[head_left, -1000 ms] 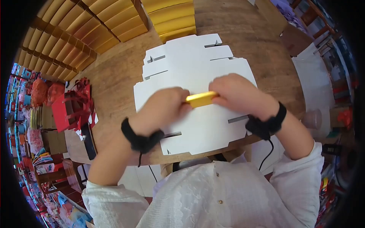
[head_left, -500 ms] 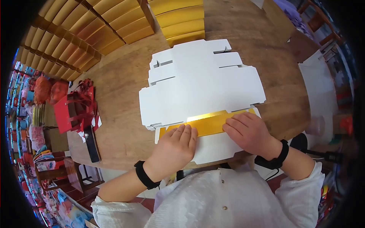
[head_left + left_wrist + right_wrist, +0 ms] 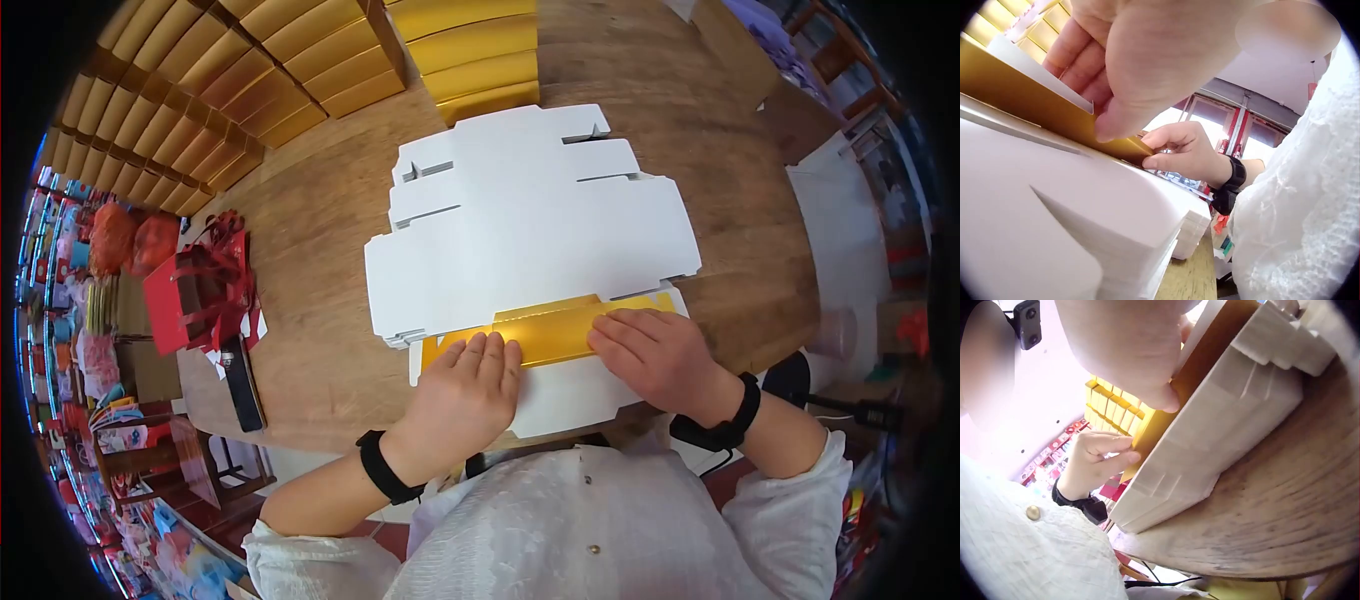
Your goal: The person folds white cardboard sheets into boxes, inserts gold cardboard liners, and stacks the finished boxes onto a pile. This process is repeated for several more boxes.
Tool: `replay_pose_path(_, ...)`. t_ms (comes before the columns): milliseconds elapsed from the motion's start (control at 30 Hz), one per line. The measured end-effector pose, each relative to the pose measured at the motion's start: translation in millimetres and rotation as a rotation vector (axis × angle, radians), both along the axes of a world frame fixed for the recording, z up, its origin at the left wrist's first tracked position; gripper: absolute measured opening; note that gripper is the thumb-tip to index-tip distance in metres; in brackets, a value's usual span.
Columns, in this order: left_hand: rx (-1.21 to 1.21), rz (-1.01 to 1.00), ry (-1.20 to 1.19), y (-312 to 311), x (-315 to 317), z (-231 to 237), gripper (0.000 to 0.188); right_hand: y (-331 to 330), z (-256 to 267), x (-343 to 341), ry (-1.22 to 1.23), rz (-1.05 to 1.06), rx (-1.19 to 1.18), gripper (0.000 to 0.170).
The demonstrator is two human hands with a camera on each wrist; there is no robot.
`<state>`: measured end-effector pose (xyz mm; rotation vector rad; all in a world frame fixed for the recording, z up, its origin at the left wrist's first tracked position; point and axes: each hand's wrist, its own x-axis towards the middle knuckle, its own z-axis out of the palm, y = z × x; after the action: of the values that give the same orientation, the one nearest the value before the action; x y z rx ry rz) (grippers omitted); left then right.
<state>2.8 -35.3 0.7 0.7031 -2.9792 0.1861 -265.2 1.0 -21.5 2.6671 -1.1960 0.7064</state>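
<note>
Flat white cardboard sheets [image 3: 540, 220] lie stacked on the wooden table, slots along both sides. Across the near end stands a folded gold flap [image 3: 555, 335], with a white panel below it. My left hand [image 3: 465, 395] holds the flap's left part, fingers over the top and thumb on the near side, as the left wrist view shows at the gold surface [image 3: 1054, 112]. The right hand [image 3: 665, 365] pinches the right part between thumb and fingers; its thumb presses the gold face [image 3: 1154, 428]. The fingers' far sides are partly hidden.
Gold boxes [image 3: 200, 90] are stacked at the back left, and another gold stack [image 3: 475, 55] stands behind the sheets. Red bags [image 3: 200, 285] and a dark phone-like object [image 3: 243, 385] lie on the left. A cardboard box [image 3: 745, 60] is at the back right.
Both hands have come nearer the body and spread apart. A broad gold flap now shows where a small gold piece was held over the sheets. During the last half second the hands barely moved.
</note>
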Motion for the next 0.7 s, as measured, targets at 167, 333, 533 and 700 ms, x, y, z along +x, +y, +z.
replay_pose_path(167,0.004,0.012,0.001,0,-1,0,0.038,0,-1,-1,0.008,0.014,0.006,0.017)
replay_pose_path(333,0.000,0.004,-0.010,0,-1,1,0.038,2,-4,-1,0.002,-0.003,-0.020,0.016)
replay_pose_path(533,0.118,0.032,0.063,-12,-13,11,0.029,-4,3,5,0.017,-0.034,0.017,0.007)
replay_pose_path(700,0.421,0.164,0.073,-51,-24,19,0.022,-40,22,6,0.091,-0.092,0.278,0.011)
